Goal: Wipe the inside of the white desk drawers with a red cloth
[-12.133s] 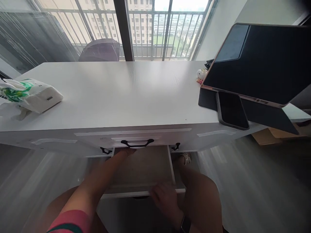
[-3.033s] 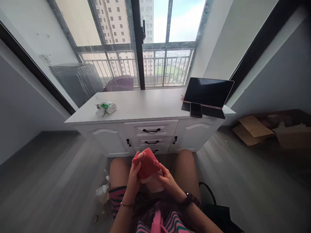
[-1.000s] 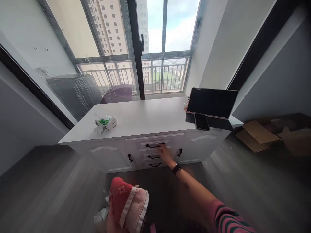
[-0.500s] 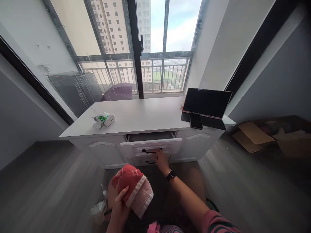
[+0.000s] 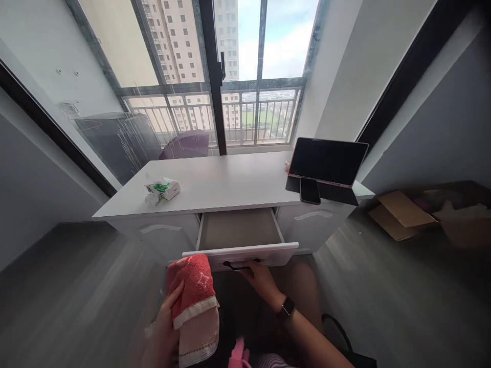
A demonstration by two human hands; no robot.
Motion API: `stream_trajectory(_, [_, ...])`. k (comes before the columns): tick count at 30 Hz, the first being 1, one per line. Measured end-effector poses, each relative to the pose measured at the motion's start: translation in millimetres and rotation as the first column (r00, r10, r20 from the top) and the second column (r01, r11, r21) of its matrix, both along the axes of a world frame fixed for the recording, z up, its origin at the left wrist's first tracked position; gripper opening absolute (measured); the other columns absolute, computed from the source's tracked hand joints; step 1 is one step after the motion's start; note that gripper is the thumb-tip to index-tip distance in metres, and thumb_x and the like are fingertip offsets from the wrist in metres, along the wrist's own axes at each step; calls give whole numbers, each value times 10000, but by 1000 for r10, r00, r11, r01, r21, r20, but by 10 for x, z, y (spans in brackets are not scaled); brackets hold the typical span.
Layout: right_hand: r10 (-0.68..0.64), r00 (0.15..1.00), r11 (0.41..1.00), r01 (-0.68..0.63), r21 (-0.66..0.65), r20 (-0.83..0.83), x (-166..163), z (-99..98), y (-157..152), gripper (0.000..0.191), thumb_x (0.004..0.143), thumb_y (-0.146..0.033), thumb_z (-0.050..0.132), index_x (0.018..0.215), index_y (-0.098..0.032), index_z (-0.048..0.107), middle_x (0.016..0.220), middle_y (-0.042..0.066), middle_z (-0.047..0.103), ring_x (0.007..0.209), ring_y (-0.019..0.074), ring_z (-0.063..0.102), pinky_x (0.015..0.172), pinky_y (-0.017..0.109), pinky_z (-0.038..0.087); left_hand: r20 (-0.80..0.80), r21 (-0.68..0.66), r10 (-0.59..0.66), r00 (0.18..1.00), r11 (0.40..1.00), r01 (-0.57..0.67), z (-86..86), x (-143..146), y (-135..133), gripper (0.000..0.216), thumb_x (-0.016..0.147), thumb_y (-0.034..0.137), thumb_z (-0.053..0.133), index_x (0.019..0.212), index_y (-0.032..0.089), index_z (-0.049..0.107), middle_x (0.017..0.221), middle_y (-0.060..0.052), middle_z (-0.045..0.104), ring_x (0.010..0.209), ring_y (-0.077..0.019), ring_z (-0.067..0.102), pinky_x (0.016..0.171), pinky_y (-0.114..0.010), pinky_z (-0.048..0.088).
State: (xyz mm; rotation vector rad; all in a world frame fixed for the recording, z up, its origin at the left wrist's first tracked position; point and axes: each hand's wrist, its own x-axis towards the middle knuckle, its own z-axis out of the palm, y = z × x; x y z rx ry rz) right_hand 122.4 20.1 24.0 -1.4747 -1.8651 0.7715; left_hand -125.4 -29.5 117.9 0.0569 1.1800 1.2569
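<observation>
A folded red and pale pink towel [image 5: 195, 286] is gripped in my left hand [image 5: 169, 317], low and left of centre. My right hand [image 5: 263, 282], with a watch [image 5: 287, 306] on its wrist, has its fingers hooked on the dark handle [image 5: 238, 266] of a drawer. That drawer [image 5: 241, 228] is pulled well out of the white cabinet [image 5: 226, 181], and its bare grey bottom shows. The towel's upper edge is in front of the left end of the drawer front.
On the cabinet top stand a tissue pack [image 5: 164, 190] at left, and a tablet [image 5: 328, 162] with a phone [image 5: 310, 190] at right. An open cardboard box [image 5: 406, 209] is on the floor to the right. Windows rise behind the cabinet.
The drawer has come much further out towards me, with my right hand on its handle. My left hand and the towel have shifted left and a little down.
</observation>
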Motion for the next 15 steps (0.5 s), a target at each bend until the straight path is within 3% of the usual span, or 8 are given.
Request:
stream_trajectory(7, [23, 998, 996, -29, -79, -66, 4, 18, -289, 201, 866, -304, 542, 983, -224, 684, 987, 55, 710, 915, 244, 643, 775, 322, 466, 13, -26, -143, 990, 989, 143, 324, -81, 55, 98, 713, 128, 632, 799, 166, 660, 674, -60, 724, 584, -244, 688, 574, -352, 582])
stream_trajectory(12, [13, 993, 996, -24, -89, -121, -7, -22, -403, 193, 863, -289, 545, 974, -207, 679, 987, 55, 708, 921, 241, 641, 793, 325, 463, 46, 100, -107, 993, 990, 102, 445, -148, 287, 266, 743, 254, 617, 1005, 233, 661, 808, -28, 748, 879, -273, 696, 741, -366, 588])
stream_trajectory(15, [-5, 993, 995, -6, -95, -121, -17, -22, -414, 167, 855, -285, 559, 942, -210, 679, 929, 46, 710, 859, 233, 646, 751, 315, 463, -74, 195, -21, 997, 980, 35, 486, -121, 433, 299, 761, 319, 603, 1045, 239, 654, 878, -35, 748, 938, -267, 683, 795, -381, 578])
